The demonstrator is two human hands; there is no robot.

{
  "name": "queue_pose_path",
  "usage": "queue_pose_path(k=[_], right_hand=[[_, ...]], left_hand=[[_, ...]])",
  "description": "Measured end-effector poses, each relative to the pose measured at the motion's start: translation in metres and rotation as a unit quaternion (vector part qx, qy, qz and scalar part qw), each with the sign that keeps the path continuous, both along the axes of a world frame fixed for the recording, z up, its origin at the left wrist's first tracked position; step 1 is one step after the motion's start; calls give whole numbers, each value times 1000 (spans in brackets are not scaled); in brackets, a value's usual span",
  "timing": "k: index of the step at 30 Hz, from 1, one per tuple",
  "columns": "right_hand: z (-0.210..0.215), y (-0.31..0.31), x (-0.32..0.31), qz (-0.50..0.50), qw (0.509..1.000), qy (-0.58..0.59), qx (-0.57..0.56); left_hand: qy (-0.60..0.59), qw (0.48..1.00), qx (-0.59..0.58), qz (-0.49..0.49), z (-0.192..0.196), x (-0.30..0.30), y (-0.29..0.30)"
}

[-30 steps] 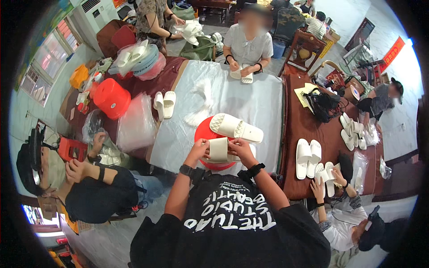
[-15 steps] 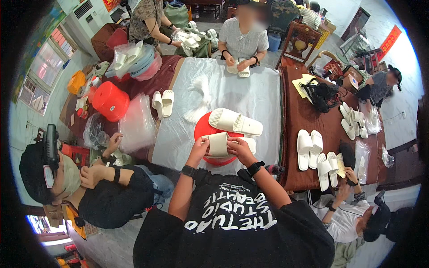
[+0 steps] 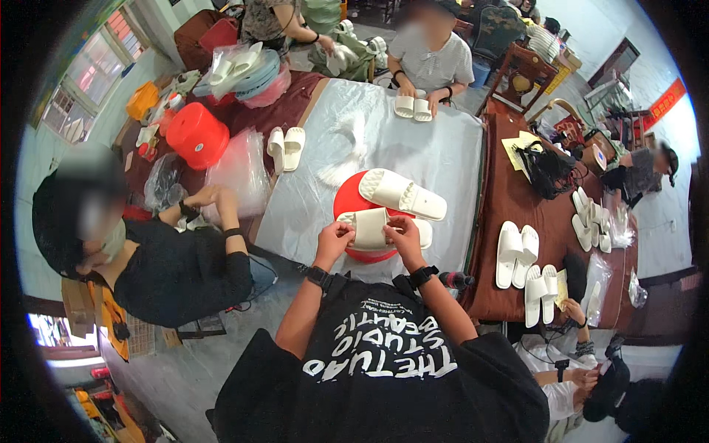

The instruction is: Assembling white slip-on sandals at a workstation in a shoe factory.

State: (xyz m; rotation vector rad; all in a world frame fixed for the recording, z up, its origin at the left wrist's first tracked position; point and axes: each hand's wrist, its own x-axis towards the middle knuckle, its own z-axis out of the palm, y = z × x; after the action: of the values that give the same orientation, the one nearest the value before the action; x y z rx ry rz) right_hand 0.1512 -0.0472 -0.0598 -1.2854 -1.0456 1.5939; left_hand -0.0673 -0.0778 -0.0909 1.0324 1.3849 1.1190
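A cream slide slipper (image 3: 370, 228) lies crosswise in front of me on a round red plastic stool (image 3: 348, 195). My left hand (image 3: 336, 242) pinches the slipper's left end, by the strap. With the fingers of my right hand (image 3: 405, 240) I grip the strap's right edge, near the footbed. Both hands are closed, and the slipper's heel sticks out beyond my right fingers. Just behind it, a second cream slipper (image 3: 402, 195) rests on the stool, its heel reaching past the red rim to the right. My hands do not touch that one.
The stool stands by a table under clear plastic sheeting (image 3: 421, 148). On it are a slipper pair (image 3: 286, 150) and some white fluff. Across it, a person (image 3: 428, 66) handles slippers. Left sits another person (image 3: 177, 258) near a red bucket (image 3: 197, 136); right, slipper pairs (image 3: 517, 255) on a brown table.
The view has shifted a little, so the scene sits differently in the picture. My hands keep hold of the same slipper. The person at left has brought both hands together.
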Motion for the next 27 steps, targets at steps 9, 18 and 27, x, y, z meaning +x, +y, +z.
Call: queue_pose_path(k=[9,18,27], right_hand=[[45,0,-31,124,869,-261,401],[24,4,-44,195,898,-235,316],[12,16,-36,143,956,-115,228]], left_hand=[[-137,988,-47,44,24,4,-4],[-228,968,-64,86,30,6,-10],[-373,913,-148,76,37,0,0]])
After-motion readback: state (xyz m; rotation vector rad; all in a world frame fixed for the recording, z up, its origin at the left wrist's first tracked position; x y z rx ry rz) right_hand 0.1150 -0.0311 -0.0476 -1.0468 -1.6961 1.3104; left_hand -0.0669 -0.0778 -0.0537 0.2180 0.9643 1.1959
